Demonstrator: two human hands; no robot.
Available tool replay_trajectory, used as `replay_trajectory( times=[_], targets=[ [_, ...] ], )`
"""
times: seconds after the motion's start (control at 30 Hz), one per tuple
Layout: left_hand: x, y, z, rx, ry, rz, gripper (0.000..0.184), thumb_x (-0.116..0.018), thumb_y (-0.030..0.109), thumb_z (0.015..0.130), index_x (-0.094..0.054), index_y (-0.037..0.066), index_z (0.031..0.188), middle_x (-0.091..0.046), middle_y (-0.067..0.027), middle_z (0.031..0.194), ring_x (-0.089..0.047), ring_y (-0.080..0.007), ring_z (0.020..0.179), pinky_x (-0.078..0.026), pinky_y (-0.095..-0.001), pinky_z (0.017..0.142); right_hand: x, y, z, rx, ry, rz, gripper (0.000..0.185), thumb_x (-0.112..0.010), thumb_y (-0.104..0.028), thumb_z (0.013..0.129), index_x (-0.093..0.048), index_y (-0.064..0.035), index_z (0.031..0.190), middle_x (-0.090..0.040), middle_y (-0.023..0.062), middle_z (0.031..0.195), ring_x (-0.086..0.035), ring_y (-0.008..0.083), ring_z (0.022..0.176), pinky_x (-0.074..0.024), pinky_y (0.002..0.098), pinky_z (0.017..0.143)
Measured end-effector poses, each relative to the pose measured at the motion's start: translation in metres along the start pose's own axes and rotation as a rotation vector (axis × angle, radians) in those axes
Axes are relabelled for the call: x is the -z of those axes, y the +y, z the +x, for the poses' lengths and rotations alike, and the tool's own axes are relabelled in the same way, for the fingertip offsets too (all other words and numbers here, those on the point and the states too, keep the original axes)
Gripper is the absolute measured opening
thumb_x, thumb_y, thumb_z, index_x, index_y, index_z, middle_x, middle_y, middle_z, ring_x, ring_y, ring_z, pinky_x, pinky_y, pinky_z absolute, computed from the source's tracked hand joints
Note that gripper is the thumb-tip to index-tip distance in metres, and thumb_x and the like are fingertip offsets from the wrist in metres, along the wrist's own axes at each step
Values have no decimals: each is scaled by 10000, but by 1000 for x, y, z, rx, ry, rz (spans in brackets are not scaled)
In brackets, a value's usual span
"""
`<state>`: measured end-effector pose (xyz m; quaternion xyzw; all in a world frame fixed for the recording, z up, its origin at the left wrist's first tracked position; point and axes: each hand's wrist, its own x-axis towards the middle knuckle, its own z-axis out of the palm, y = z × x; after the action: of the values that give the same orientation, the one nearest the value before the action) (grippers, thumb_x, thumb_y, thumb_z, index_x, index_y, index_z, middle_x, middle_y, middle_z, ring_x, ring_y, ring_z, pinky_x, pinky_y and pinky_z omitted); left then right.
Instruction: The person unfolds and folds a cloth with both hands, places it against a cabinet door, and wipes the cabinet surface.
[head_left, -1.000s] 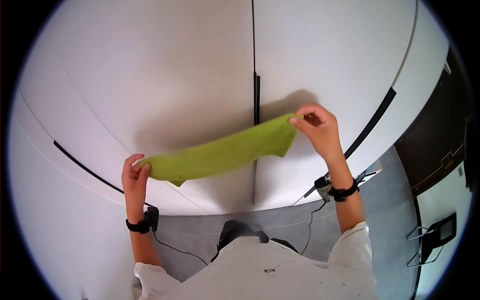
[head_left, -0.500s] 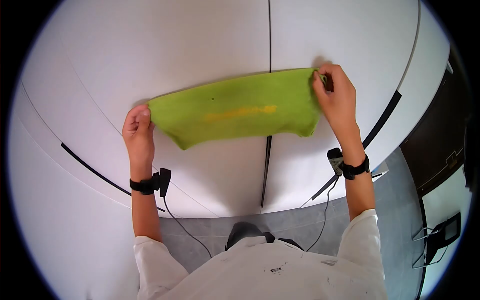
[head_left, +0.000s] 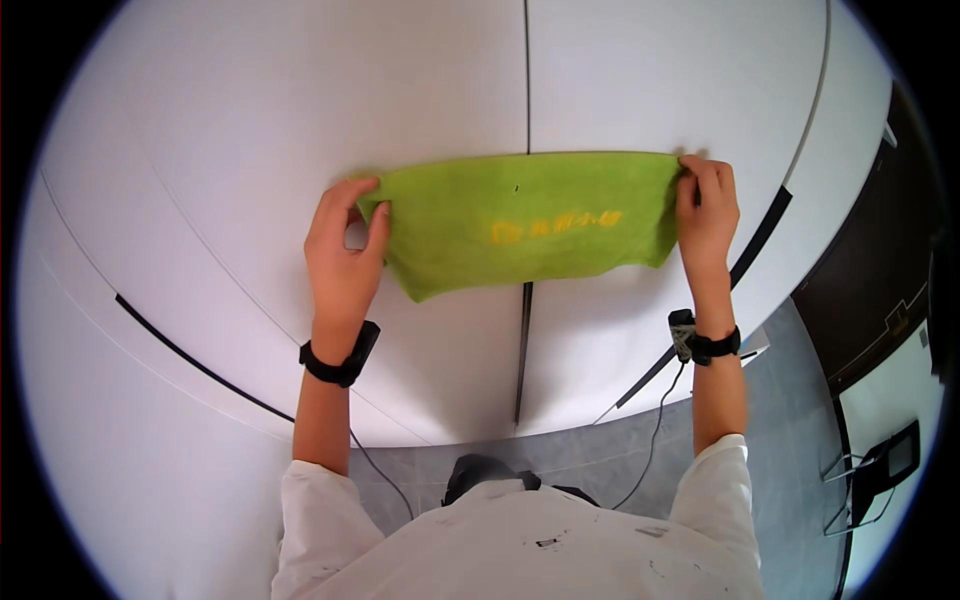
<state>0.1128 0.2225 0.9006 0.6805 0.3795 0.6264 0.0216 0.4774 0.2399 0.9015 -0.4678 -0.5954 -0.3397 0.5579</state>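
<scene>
A green cloth with yellow lettering is stretched sideways in front of white cabinet doors. Its top edge runs nearly straight, while the lower edge is uneven and dips to a point at the left. My left hand grips the cloth's left end, with thumb and fingers at the upper corner. At the opposite end, the fingers of my right hand pinch the upper right corner. Whether the cloth touches the doors behind it, I cannot tell.
White doors with dark vertical gaps and black handle strips fill the view. Both wrists wear black straps with devices, and cables hang down from them. Grey floor lies below, with a black chair at the right.
My left hand has moved right and changed its hold, with the fingers now higher on the cloth's corner. The cloth and my right hand have shifted right and slightly down.
</scene>
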Motion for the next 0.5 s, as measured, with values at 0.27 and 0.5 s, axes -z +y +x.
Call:
replay_trajectory(
  times=[0.27,0.5],
  targets=[
    [-47,11,-9,-205,-29,332,394,-697,127,794,-525,27,1134,-486,-153,1141,-506,-295,1017,-440,-353,828,0,31,-28,-112,12,-109,176,-597,2,784,-636,-88,930,-559,56,837,-562,213,649,-461,312,558],
    [-70,21,-25,-281,14,565,647,-666,351,817,-403,68,1335,-333,-226,1331,-345,-402,1219,-285,-534,986,5,41,-27,-56,60,-148,176,-603,-3,787,-633,-83,941,-567,60,824,-567,210,652,-459,307,553]
  ],
)
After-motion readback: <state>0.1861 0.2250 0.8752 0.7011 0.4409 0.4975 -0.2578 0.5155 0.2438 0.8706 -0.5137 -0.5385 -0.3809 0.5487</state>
